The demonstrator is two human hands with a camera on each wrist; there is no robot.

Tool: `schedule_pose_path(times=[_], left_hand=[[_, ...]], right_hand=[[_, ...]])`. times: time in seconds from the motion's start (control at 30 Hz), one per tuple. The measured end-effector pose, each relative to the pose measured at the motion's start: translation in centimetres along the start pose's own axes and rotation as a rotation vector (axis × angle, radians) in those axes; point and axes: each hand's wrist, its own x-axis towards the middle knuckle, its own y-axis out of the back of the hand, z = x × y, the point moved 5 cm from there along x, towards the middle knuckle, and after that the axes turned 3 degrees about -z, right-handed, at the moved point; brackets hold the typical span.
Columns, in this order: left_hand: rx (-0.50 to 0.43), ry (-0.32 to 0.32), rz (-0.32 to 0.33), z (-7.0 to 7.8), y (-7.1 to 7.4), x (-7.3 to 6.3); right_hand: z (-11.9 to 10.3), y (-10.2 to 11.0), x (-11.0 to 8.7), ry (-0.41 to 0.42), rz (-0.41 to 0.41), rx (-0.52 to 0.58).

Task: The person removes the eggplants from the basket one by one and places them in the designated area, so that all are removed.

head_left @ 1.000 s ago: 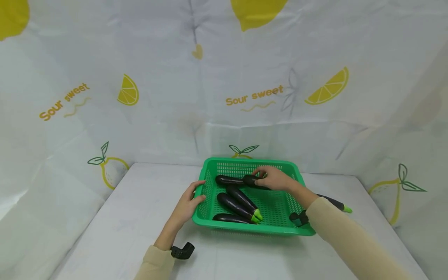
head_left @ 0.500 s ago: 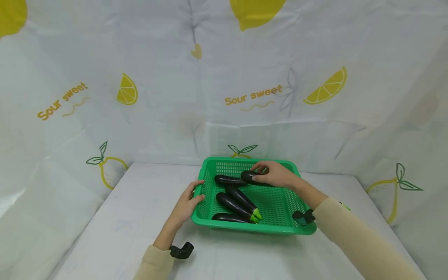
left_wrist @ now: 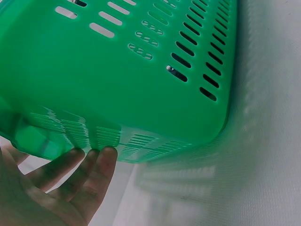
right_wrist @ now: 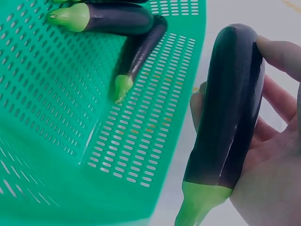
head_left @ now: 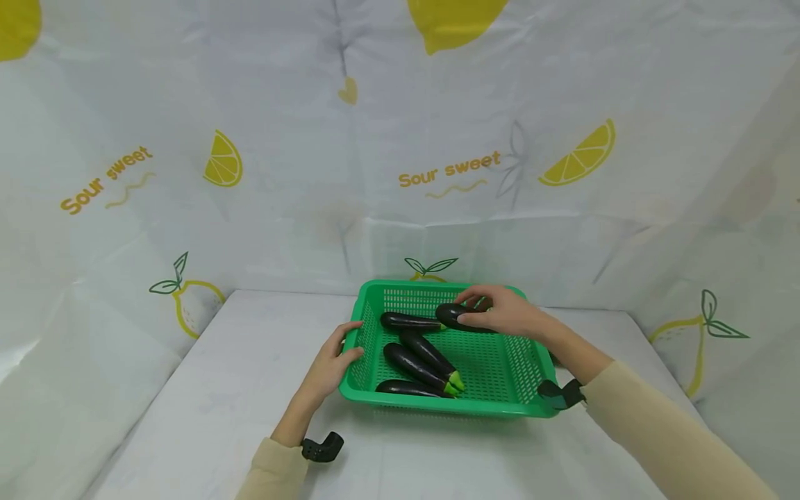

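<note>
In the head view, my right hand [head_left: 503, 311] holds an eggplant [head_left: 451, 316] above the back right of a green basket [head_left: 437, 404]. The right wrist view shows this eggplant [right_wrist: 228, 108] between thumb and fingers, green stem end downward. My left hand [head_left: 328, 364] touches the basket's left side, its fingertips at the rim. From the left wrist, the fingers [left_wrist: 89, 181] look fairly straight against the outer wall. Several eggplants [head_left: 419, 364] lie inside the basket, one [head_left: 409, 321] along the back and others at the front left.
A white-covered table [head_left: 250, 389] bears the basket. Beyond the basket's right side a dark bit of something [head_left: 558, 361] shows, mostly hidden by the right arm. A white sheet [head_left: 312, 173] with lemon prints hangs behind and at both sides.
My right hand has lifted the eggplant from among the others and drawn it a little to the right. The arm now covers most of the eggplant outside the basket. My left hand stays put.
</note>
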Motion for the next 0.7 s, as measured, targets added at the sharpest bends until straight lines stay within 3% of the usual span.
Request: schedule_pose_path(times=[0.43, 0.7], left_hand=[[-0.016, 0.005, 0.0, 0.0, 0.1, -0.1], [-0.008, -0.001, -0.003, -0.1, 0.0, 0.0]], right_hand=[[-0.9, 0.9, -2.2, 0.053, 0.014, -0.003], [-0.7, 1.7, -3.7, 0.049, 0.068, -0.018]])
